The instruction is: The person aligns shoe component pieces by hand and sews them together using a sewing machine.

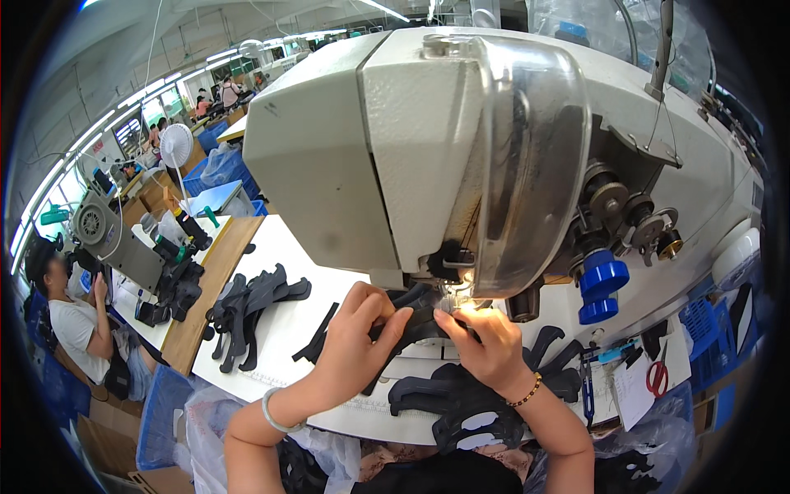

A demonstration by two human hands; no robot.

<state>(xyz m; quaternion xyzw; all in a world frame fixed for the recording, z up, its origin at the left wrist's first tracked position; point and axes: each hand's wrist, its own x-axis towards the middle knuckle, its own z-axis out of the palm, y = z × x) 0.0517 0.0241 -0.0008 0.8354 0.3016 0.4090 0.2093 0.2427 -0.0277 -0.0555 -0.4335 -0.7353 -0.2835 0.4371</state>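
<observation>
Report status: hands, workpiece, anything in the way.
Both hands, left hand and right hand, pinching black piece under sewing machine. Cut pieces stacked left, clear.

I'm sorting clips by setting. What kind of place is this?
Most likely a sewing factory floor, perhaps for shoe parts: an industrial sewing machine fills the view, both hands feed a black cut piece under its needle, stacks of black cut pieces lie on the table, and another worker sits nearby.

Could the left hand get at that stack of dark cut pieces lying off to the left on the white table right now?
Probably yes. The stack of dark cut pieces lies in the open on the white table, with nothing between. But the left hand is pinching the black piece under the sewing machine.
</observation>
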